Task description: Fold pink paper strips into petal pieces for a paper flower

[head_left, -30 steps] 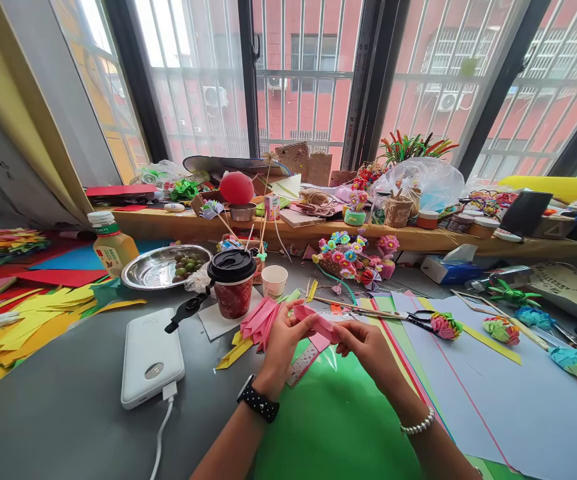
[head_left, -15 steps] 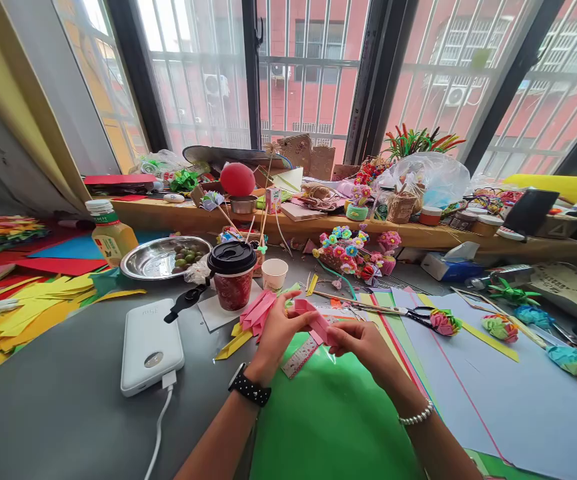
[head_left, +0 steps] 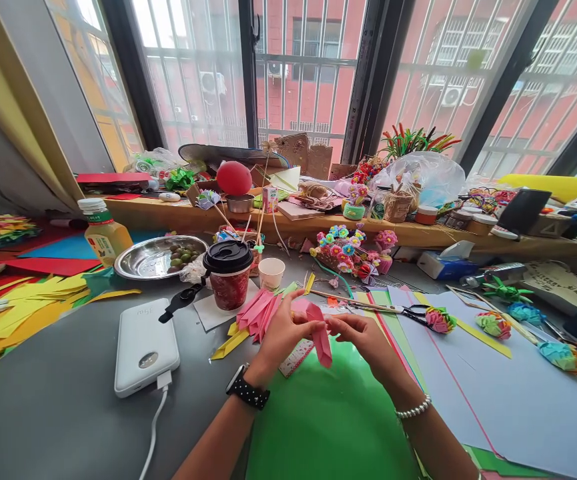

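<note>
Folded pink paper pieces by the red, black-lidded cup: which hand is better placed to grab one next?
Probably the left hand: it is close beside the folded pink paper pieces, though it is pinching a single folded pink paper strip. The right hand is farther off, across that strip.

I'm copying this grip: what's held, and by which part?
Folded pink paper: the left hand pinches it near its middle; whether the right hand, at its edge, grips is unclear.

Nothing reads clearly: print on the power bank [head_left: 143, 340] and bottle [head_left: 109, 235] is too small.
</note>
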### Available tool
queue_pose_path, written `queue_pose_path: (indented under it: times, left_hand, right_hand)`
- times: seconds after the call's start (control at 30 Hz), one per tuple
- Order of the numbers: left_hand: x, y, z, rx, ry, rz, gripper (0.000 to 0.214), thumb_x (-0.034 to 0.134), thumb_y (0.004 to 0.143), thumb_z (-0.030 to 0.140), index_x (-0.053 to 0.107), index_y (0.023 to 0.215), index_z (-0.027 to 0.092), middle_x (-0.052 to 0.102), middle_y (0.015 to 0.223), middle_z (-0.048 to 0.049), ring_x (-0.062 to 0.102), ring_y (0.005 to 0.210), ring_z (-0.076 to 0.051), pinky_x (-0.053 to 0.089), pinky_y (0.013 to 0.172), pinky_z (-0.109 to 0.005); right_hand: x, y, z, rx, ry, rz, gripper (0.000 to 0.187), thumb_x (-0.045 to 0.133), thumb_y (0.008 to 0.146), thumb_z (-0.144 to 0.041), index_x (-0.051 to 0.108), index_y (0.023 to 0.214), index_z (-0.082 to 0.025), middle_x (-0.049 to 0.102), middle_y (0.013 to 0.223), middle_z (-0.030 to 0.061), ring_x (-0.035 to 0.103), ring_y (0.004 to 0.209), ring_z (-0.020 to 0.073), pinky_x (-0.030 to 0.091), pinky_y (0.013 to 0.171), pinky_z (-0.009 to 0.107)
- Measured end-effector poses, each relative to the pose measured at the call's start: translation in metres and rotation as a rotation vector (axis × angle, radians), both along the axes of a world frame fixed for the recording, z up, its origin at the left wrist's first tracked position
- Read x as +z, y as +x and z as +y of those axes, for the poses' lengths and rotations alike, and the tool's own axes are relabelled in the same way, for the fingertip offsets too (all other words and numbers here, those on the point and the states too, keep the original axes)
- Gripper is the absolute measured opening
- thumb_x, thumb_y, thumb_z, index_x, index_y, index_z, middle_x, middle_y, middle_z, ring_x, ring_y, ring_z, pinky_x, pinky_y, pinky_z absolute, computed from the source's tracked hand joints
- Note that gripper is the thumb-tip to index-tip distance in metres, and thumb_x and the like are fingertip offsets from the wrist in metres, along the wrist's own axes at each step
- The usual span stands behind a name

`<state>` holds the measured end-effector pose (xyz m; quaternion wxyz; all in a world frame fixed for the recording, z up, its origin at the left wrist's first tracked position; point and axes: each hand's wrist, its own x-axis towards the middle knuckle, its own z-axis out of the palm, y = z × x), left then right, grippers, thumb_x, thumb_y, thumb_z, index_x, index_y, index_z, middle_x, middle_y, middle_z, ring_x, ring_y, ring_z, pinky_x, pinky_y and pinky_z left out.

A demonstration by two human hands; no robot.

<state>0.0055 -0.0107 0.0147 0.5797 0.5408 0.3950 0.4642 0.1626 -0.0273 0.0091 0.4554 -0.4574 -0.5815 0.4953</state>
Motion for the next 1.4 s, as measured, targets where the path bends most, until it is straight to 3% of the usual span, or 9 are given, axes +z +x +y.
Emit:
queue_pose_path:
  times: [0.2,0.4,1.03,1.4]
  left_hand:
    - [0.003,0.006,-0.006,-0.114,-0.042,0.054,0.073,0.067,0.056,0.020,0.032,0.120,0.013,0.059,0.052,0.0017,0.059,0.052,-0.016,0.045,0.047,-0.022]
    - [-0.001,0.005,-0.005,-0.112,-0.048,0.055,0.074,0.067,0.055,0.019,0.033,0.120,0.011,0.060,0.052,0.0002,0.059,0.048,-0.016,0.047,0.047,-0.024]
    - [-0.004,0.006,-0.004,-0.113,-0.030,0.068,0.066,0.065,0.056,0.015,0.036,0.116,0.014,0.057,0.049,0.0031,0.058,0.047,-0.015,0.047,0.046,-0.023]
    - [-0.008,0.003,-0.001,-0.152,-0.083,0.098,0.072,0.067,0.056,0.020,0.032,0.118,0.013,0.060,0.057,0.0004,0.061,0.056,-0.018,0.050,0.053,-0.029]
  right_hand:
    - [-0.002,-0.002,-0.001,-0.026,0.049,-0.026,0.027,0.056,0.068,-0.040,0.068,0.072,-0.016,0.064,0.069,0.0032,0.050,0.058,0.0118,0.039,0.054,0.023]
    - [-0.002,-0.005,-0.003,-0.043,0.042,-0.040,0.029,0.056,0.067,-0.043,0.068,0.069,-0.016,0.062,0.062,0.0014,0.050,0.056,0.0121,0.038,0.053,0.023]
    - [-0.007,-0.010,-0.003,-0.082,0.000,0.013,0.026,0.059,0.066,-0.038,0.067,0.071,-0.015,0.065,0.070,0.0045,0.055,0.065,0.0155,0.041,0.061,0.026]
    - [-0.010,-0.011,-0.003,-0.094,0.121,-0.099,0.023,0.055,0.070,-0.035,0.064,0.064,-0.015,0.061,0.061,0.0020,0.051,0.058,0.0131,0.039,0.055,0.023]
